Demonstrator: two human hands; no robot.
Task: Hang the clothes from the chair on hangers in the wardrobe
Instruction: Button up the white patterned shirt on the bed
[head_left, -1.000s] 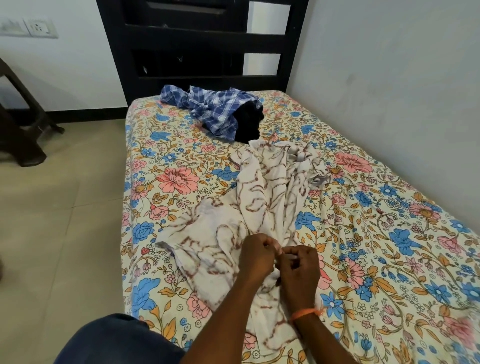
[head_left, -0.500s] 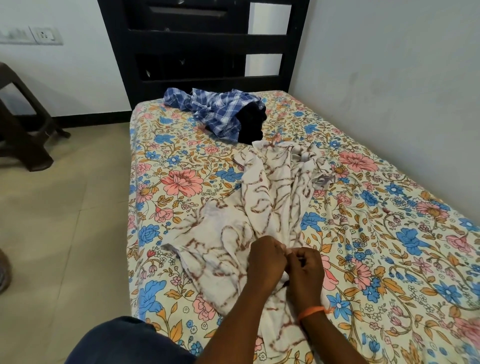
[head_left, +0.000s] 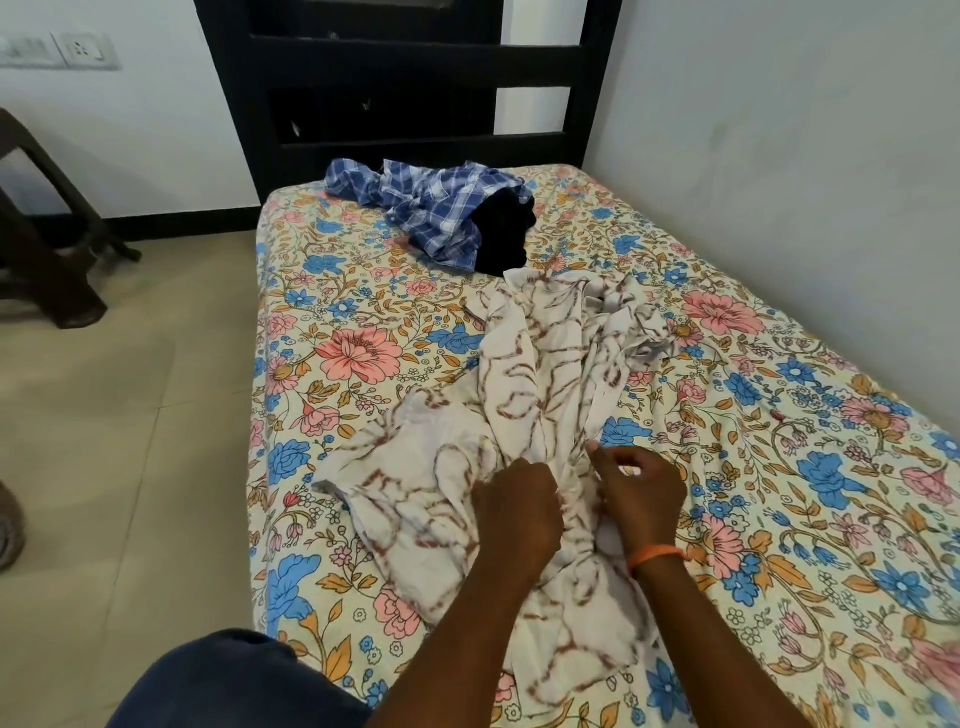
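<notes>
Black garment (head_left: 505, 236) half under checked shirt (head_left: 436, 208)

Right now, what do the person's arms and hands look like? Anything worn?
Both forearms are bare, with no sleeves in view and no gloves. The right hand has an orange band round its wrist. The left hand and its wrist carry nothing that shows. No rings or watch can be made out. Dark blue cloth on the person's leg shows at the bottom edge.

Chair (head_left: 47, 249): cut off by left frame edge.
Black garment (head_left: 506, 234): partly hidden under checked shirt (head_left: 436, 208).
Left fingertips: hidden in white garment (head_left: 519, 389).
</notes>
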